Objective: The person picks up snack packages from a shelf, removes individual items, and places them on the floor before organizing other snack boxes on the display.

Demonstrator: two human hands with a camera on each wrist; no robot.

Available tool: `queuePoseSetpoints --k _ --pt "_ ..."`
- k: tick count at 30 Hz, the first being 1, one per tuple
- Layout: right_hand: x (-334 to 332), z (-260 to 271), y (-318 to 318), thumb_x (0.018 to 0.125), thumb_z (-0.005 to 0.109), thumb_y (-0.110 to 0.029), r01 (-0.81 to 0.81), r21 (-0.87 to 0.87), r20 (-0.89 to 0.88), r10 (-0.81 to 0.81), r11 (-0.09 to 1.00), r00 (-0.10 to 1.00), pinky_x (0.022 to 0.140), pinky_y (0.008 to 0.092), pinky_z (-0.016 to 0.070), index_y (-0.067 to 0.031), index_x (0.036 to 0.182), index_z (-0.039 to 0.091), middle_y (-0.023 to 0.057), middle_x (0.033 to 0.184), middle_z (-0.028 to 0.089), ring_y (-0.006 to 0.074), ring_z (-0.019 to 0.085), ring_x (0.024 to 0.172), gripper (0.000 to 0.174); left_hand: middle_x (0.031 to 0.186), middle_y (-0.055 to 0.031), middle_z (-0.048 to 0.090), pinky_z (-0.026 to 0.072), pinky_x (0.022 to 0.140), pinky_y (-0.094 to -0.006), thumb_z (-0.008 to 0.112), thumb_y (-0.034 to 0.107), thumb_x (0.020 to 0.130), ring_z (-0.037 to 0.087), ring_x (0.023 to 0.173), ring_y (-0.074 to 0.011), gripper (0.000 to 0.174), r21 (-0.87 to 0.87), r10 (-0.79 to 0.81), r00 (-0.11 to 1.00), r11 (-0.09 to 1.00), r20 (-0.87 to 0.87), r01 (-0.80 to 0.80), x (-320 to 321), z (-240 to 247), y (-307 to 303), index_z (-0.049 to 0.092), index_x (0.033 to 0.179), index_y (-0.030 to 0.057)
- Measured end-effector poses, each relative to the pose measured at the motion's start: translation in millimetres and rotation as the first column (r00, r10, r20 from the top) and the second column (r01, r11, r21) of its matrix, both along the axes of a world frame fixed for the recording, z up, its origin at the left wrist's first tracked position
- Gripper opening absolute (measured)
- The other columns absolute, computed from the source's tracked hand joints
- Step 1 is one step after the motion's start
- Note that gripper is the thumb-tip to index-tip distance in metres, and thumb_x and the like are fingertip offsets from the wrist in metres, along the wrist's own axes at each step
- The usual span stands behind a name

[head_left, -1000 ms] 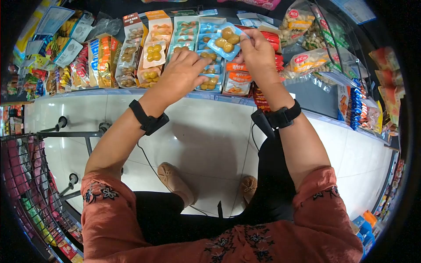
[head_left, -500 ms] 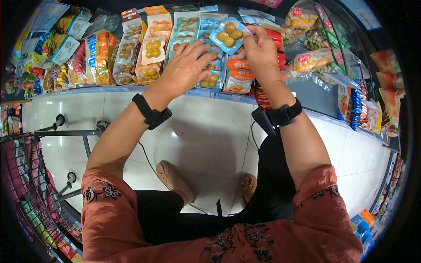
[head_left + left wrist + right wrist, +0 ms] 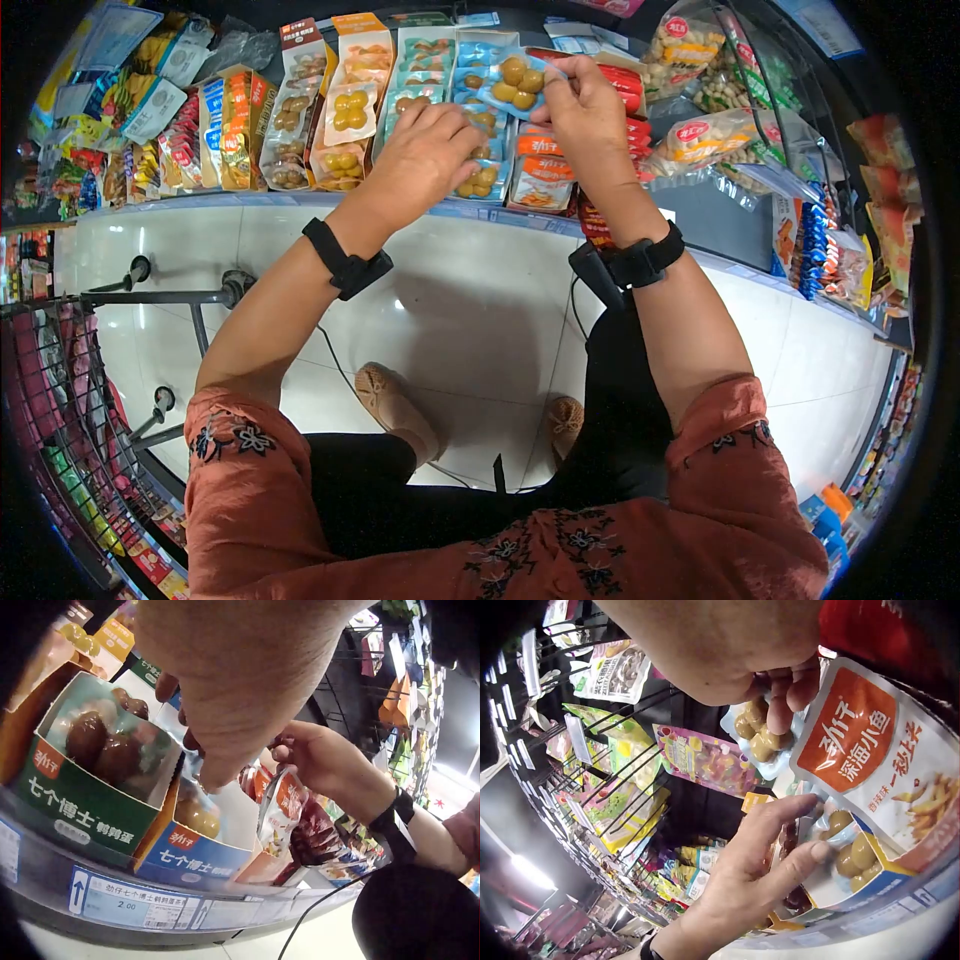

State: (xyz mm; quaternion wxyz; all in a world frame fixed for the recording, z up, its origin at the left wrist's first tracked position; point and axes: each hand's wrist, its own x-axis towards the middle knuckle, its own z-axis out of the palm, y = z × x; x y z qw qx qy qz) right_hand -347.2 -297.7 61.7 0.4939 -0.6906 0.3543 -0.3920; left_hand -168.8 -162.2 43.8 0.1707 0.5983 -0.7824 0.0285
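My right hand (image 3: 590, 112) pinches the edge of a light blue packet of quail eggs (image 3: 517, 82) and holds it raised over the blue display box. Through its clear face several round brown eggs show. My left hand (image 3: 420, 165) reaches over the blue box (image 3: 199, 855), its fingers extended among the egg packets (image 3: 853, 859) inside, thumb apart from the forefinger in the right wrist view. Just left of that hand stands a green box (image 3: 90, 802) of darker eggs. Beside the blue box on the right are orange-and-white snack pouches (image 3: 545, 175).
More open boxes of egg packets (image 3: 350, 115) line the shelf to the left. Bagged snacks (image 3: 705, 135) lie at the right. A price rail (image 3: 135, 900) runs along the shelf's front edge. A black wire cart (image 3: 70, 420) stands on the floor at the left.
The raised egg packet has tilted and shifted slightly in my right hand. My left fingers spread and lifted a little, then drew closer together over the blue box.
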Motion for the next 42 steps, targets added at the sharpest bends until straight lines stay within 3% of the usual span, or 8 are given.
queuePoseSetpoints --k 7,10,16,22,25,28,34,42 --pt "0.9 -7.4 -2.9 0.100 0.058 -0.008 -0.027 -0.029 0.030 0.027 0.999 0.999 0.066 0.0328 0.0597 0.0062 0.109 0.062 0.0183 0.106 0.064 0.0224 0.075 0.077 0.018 0.125 -0.0131 0.060 0.0392 0.110 -0.0485 0.079 0.016 0.082 0.054 0.124 -0.0345 0.033 -0.087 0.004 0.997 0.996 -0.080 -0.011 -1.7 1.7 -1.6 0.066 0.112 0.0098" --pt "4.1 -7.9 -0.6 0.100 0.058 -0.009 -0.059 -0.045 0.056 0.062 0.997 0.997 0.066 0.0319 0.0602 0.0067 0.108 0.062 0.0180 0.109 0.062 0.0221 0.075 0.077 0.018 0.123 -0.0130 0.059 0.0384 0.112 -0.0493 0.079 0.016 0.082 0.054 0.123 -0.0340 0.033 0.028 0.015 0.996 1.000 -0.083 -0.013 -3.9 8.2 3.2 0.065 0.112 0.0099" --pt "9.7 -15.2 -0.5 0.097 0.063 -0.013 -0.064 -0.187 -0.057 0.054 0.980 0.997 0.073 0.0390 0.0570 0.0011 0.104 0.065 0.0184 0.098 0.069 0.0314 0.073 0.085 0.016 0.119 -0.0120 0.059 0.0406 0.106 -0.0468 0.080 0.017 0.081 0.055 0.119 -0.0305 0.041 -0.107 -0.017 1.000 0.994 -0.021 0.015 -7.1 5.2 11.3 0.064 0.118 0.0069" --pt "16.1 -16.0 4.6 0.096 0.062 -0.016 -0.047 -0.297 -0.075 0.025 0.954 0.997 0.075 0.0444 0.0547 -0.0022 0.103 0.066 0.0194 0.097 0.071 0.0374 0.070 0.087 0.016 0.122 -0.0113 0.062 0.0404 0.106 -0.0449 0.080 0.019 0.082 0.055 0.123 -0.0305 0.047 0.079 0.059 0.998 0.995 0.024 -0.061 -11.8 13.2 16.6 0.062 0.124 0.0071" --pt "15.0 -9.2 7.8 0.096 0.062 -0.015 -0.030 -0.111 -0.090 0.020 0.993 0.996 0.076 0.0464 0.0542 -0.0022 0.102 0.065 0.0199 0.096 0.071 0.0395 0.069 0.087 0.014 0.125 -0.0120 0.064 0.0395 0.107 -0.0451 0.079 0.020 0.082 0.054 0.125 -0.0306 0.047 0.028 0.085 0.996 0.996 -0.014 -0.084 -7.7 8.9 6.3 0.062 0.124 0.0072" --pt "16.9 -15.6 2.8 0.096 0.063 -0.015 0.001 -0.320 -0.107 -0.038 0.947 0.994 0.075 0.0468 0.0543 -0.0022 0.102 0.064 0.0194 0.094 0.071 0.0394 0.069 0.085 0.014 0.128 -0.0126 0.064 0.0386 0.109 -0.0461 0.079 0.019 0.083 0.055 0.124 -0.0307 0.044 -0.002 0.100 0.992 0.995 0.071 -0.100 -9.8 7.4 4.4 0.062 0.122 0.0073" --pt "13.9 -13.1 2.3 0.095 0.064 -0.016 -0.028 -0.275 -0.120 -0.006 0.961 0.993 0.073 0.0482 0.0543 -0.0030 0.101 0.063 0.0194 0.090 0.071 0.0400 0.069 0.081 0.015 0.115 -0.0119 0.065 0.0374 0.111 -0.0486 0.080 0.019 0.083 0.059 0.116 -0.0303 0.041 0.039 0.048 0.998 0.998 0.032 -0.049 -14.8 0.3 16.3 0.063 0.118 0.0071" --pt "19.0 -6.3 17.4 0.093 0.064 -0.016 -0.170 -0.412 -0.342 0.021 0.895 0.939 0.075 0.0494 0.0537 -0.0057 0.098 0.063 0.0181 0.089 0.072 0.0408 0.069 0.084 0.012 0.106 -0.0113 0.064 0.0364 0.111 -0.0501 0.080 0.021 0.083 0.059 0.111 -0.0295 0.038 0.027 -0.012 1.000 1.000 -0.010 0.013 -8.9 -2.7 17.7 0.066 0.115 0.0051"
